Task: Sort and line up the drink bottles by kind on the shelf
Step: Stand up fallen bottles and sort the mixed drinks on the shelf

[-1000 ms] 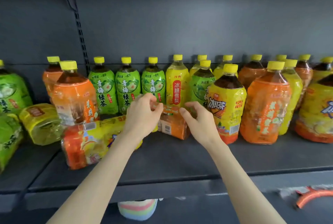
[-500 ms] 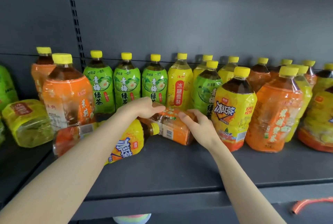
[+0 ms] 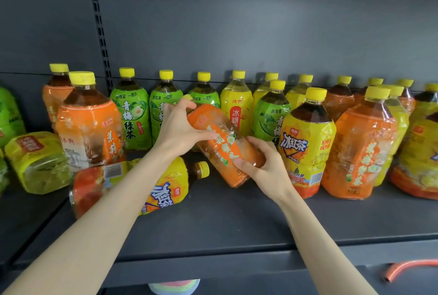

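Barely visible — cap (image 3: 188,97) of orange bottle (image 3: 222,145) under left hand (image 3: 176,128).

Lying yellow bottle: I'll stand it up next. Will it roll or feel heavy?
Likely to roll: the yellow bottle lies on its round side. Probably heavy, since dark tea fills it to the neck. Its glossy wrap may slip.

Orange-label bottle (image 3: 222,143): lay flat on the shelf (image 3: 237,223) before; now raised to a steep tilt, neck end up and left, base low at the right
Left hand (image 3: 177,128): moved from the bottle's top side to its shoulder, fingers curled over the neck end
Right hand (image 3: 265,169): shifted to the lower body, fingers wrapped round it
Fallen yellow bottle (image 3: 166,190): cap (image 3: 203,169), hidden a second ago, now in view
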Action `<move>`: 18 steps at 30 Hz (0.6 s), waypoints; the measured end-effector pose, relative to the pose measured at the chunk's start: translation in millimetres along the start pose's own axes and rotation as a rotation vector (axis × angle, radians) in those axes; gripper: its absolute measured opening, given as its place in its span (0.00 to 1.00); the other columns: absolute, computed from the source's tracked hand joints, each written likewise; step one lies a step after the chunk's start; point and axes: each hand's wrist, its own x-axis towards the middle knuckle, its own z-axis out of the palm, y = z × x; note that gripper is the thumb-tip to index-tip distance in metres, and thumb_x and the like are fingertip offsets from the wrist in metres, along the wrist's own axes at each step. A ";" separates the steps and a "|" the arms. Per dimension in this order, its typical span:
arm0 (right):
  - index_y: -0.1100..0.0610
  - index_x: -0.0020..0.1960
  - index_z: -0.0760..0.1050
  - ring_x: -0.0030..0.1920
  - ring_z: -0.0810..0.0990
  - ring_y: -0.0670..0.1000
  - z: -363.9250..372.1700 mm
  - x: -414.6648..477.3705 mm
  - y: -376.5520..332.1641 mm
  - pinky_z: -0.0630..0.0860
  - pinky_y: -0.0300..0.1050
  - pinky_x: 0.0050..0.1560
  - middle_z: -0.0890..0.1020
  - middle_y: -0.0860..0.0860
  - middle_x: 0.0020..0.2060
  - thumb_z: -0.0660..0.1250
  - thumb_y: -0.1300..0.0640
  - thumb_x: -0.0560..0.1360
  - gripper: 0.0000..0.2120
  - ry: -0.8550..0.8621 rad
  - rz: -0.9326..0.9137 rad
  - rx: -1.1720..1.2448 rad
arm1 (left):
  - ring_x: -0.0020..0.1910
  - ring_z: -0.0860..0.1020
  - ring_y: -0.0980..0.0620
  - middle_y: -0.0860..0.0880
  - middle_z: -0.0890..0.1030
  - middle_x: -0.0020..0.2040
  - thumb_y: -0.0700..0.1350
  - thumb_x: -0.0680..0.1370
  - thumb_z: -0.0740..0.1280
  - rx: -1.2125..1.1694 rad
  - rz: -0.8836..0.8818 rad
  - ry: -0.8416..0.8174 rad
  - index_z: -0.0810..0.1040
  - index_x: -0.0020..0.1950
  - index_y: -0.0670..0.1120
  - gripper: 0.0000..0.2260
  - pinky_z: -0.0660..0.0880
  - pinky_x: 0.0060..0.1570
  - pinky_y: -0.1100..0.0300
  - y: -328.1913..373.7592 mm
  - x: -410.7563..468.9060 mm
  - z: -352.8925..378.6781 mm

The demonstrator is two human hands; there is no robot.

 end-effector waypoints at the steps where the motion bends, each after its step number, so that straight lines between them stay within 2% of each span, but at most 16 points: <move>1: 0.54 0.71 0.67 0.56 0.72 0.45 0.2 -0.6 -0.2 0.70 0.21 0.48 0.69 0.50 0.60 0.75 0.55 0.70 0.32 -0.007 -0.007 0.006 | 0.63 0.70 0.47 0.46 0.64 0.63 0.52 0.60 0.81 -0.027 0.025 0.020 0.67 0.66 0.51 0.39 0.70 0.62 0.53 0.9 -1.2 0.8; 4: 0.50 0.72 0.65 0.56 0.72 0.41 1.5 -2.7 -0.4 0.72 0.25 0.49 0.67 0.50 0.61 0.74 0.56 0.71 0.33 -0.032 -0.036 0.037 | 0.63 0.71 0.46 0.46 0.63 0.66 0.50 0.60 0.81 -0.111 0.102 0.052 0.63 0.69 0.53 0.43 0.73 0.61 0.49 2.3 -2.6 3.1; 7: 0.49 0.71 0.63 0.57 0.72 0.41 5.5 -2.1 0.6 0.72 0.26 0.52 0.69 0.52 0.62 0.76 0.58 0.70 0.35 -0.034 -0.066 0.027 | 0.63 0.69 0.55 0.47 0.63 0.68 0.44 0.61 0.81 -0.201 0.155 0.043 0.60 0.73 0.50 0.46 0.71 0.58 0.63 5.0 -4.9 5.9; 9: 0.49 0.69 0.60 0.59 0.73 0.44 9.4 -1.5 2.2 0.75 0.37 0.59 0.70 0.52 0.63 0.78 0.59 0.67 0.38 -0.034 -0.057 0.028 | 0.63 0.68 0.58 0.49 0.63 0.68 0.40 0.62 0.81 -0.247 0.203 -0.002 0.61 0.74 0.46 0.46 0.69 0.58 0.68 9.9 -8.1 10.1; 11: 0.49 0.67 0.58 0.61 0.74 0.49 11.6 -1.8 2.8 0.76 0.48 0.62 0.70 0.52 0.63 0.79 0.59 0.65 0.40 -0.024 -0.034 0.029 | 0.64 0.69 0.56 0.49 0.65 0.67 0.39 0.63 0.80 -0.214 0.263 -0.056 0.64 0.73 0.42 0.41 0.68 0.62 0.66 13.4 -11.0 15.2; 13: 0.51 0.69 0.57 0.61 0.74 0.49 11.7 -1.8 3.0 0.76 0.48 0.61 0.71 0.51 0.63 0.79 0.59 0.65 0.41 -0.009 -0.031 0.027 | 0.65 0.70 0.52 0.49 0.67 0.68 0.40 0.65 0.78 -0.160 0.291 -0.082 0.66 0.72 0.42 0.38 0.68 0.63 0.63 12.7 -11.5 17.2; 15: 0.52 0.70 0.57 0.60 0.75 0.48 10.8 -1.8 2.9 0.77 0.46 0.60 0.71 0.49 0.62 0.78 0.59 0.67 0.40 -0.015 -0.040 0.025 | 0.65 0.70 0.51 0.49 0.67 0.68 0.42 0.67 0.77 -0.129 0.282 -0.090 0.65 0.73 0.45 0.37 0.71 0.64 0.56 9.4 -10.3 16.9; 17: 0.51 0.71 0.56 0.60 0.75 0.48 10.5 -1.5 3.3 0.77 0.46 0.60 0.71 0.46 0.61 0.76 0.59 0.69 0.38 -0.031 -0.041 0.025 | 0.64 0.70 0.50 0.49 0.68 0.68 0.43 0.69 0.76 -0.097 0.259 -0.102 0.63 0.74 0.49 0.36 0.74 0.62 0.49 7.6 -9.2 15.6; 18: 0.51 0.71 0.56 0.60 0.75 0.48 10.9 -0.9 3.4 0.77 0.46 0.60 0.71 0.46 0.61 0.75 0.59 0.70 0.38 -0.036 -0.037 0.025 | 0.63 0.71 0.51 0.48 0.68 0.68 0.43 0.69 0.75 -0.084 0.249 -0.107 0.63 0.74 0.50 0.36 0.74 0.60 0.49 7.2 -8.2 15.4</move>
